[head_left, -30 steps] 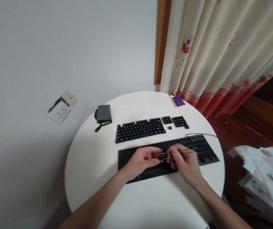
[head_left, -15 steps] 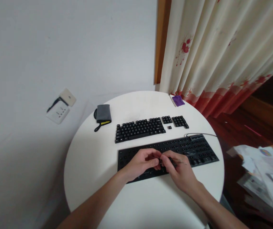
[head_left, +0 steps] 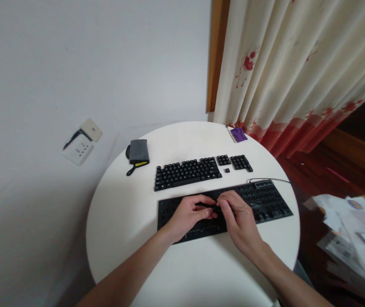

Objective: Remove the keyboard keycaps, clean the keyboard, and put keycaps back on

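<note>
A black keyboard base [head_left: 267, 199] with bare switches lies across the round white table [head_left: 201, 273]. Both hands hover over its middle. My left hand [head_left: 188, 214] is closed, its fingertips pinching a small black keycap [head_left: 212, 207] between the two hands. Fingers curled, my right hand [head_left: 237, 221] grips a thin wire keycap puller [head_left: 242, 208] and meets the left fingertips at the keycap. Behind the base, rows of loose black keycaps [head_left: 185, 172] are laid out in keyboard order, with a number-pad group [head_left: 241, 163] and a single keycap [head_left: 226, 170] beside them.
A grey pouch [head_left: 138, 152] with a yellow stripe lies at the table's far left, a purple item [head_left: 239, 134] at the far edge. A cable [head_left: 274, 180] leaves the keyboard's right end. A flowered curtain [head_left: 297, 76] hangs behind, and papers [head_left: 351, 230] are piled to the right.
Both hands have dropped from just above the keyboard base onto its middle. The keycap and wire puller, held up in clear sight a second ago, are now mostly covered by fingers.
</note>
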{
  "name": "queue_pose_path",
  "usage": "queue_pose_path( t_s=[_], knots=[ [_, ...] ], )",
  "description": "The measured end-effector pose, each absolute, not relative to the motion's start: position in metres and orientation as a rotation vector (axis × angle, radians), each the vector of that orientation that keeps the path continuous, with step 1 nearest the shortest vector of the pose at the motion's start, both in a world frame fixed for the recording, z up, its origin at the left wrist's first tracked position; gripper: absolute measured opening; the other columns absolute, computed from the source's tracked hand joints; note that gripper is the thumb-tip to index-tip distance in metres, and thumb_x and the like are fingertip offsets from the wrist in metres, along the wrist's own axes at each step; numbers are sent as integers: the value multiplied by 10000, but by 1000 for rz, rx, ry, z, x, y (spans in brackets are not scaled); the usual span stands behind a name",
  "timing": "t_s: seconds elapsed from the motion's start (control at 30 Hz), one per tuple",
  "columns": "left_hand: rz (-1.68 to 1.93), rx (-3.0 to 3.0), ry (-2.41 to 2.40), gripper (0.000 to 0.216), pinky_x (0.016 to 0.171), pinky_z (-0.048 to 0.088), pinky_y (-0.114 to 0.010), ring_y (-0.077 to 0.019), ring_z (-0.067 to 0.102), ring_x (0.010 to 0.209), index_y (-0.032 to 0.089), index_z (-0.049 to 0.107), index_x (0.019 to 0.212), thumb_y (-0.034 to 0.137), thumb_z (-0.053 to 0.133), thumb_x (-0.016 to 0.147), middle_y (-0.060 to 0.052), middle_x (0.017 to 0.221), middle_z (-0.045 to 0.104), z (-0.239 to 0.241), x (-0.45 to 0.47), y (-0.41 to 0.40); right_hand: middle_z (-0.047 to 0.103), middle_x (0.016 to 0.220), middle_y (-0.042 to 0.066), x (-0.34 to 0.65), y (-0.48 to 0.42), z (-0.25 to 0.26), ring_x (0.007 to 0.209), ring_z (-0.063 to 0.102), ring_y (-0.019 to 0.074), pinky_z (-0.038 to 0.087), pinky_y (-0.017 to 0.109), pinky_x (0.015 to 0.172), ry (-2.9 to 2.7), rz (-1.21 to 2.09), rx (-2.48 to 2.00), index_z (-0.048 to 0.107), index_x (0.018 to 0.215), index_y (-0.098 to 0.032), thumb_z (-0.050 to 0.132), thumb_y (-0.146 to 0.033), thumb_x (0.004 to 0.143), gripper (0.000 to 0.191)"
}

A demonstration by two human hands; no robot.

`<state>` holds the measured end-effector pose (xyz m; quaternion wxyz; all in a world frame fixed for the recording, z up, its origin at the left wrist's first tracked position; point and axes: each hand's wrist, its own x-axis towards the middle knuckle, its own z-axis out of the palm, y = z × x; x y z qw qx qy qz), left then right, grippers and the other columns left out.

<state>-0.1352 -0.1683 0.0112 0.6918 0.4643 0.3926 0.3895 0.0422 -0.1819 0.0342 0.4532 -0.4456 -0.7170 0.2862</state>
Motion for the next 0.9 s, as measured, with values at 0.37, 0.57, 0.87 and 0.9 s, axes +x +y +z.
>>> queue_pose_path(
  t_s=[0.37, 0.57, 0.87, 0.9],
  knots=[
    [980, 996, 1039, 307, 829, 560, -330, -203, 713, 849, 147, 738, 1050, 300, 776, 786, -86, 950, 751, 11, -139, -164, 628, 958, 62, 48, -174, 31, 873, 607, 179, 490, 303, 789, -1893, 725, -1082, 619, 1052, -209, 411, -172, 995, 219],
    [1037, 997, 1016, 246, 808, 523, -260, -160, 671, 854, 162, 721, 936, 231, 826, 724, -42, 897, 736, 3, -139, -163, 624, 990, 68, 49, -169, 31, 837, 637, 182, 516, 305, 747, -2101, 740, -1034, 624, 1120, -205, 560, -180, 937, 196],
    [1110, 1019, 1026, 254, 663, 464, -246, -154, 646, 800, 156, 667, 993, 392, 596, 931, -84, 992, 694, 16, -144, -161, 690, 865, 19, 81, -110, 32, 776, 627, 184, 440, 294, 711, -2105, 492, -1424, 675, 925, -203, 673, -226, 846, 82],
    [1114, 1028, 1033, 262, 636, 444, -239, -145, 629, 767, 149, 667, 950, 396, 582, 937, -76, 931, 687, 17, -145, -161, 697, 856, 19, 87, -97, 28, 787, 633, 190, 432, 294, 715, -2101, 441, -1503, 685, 912, -200, 685, -223, 829, 86]
  ],
)
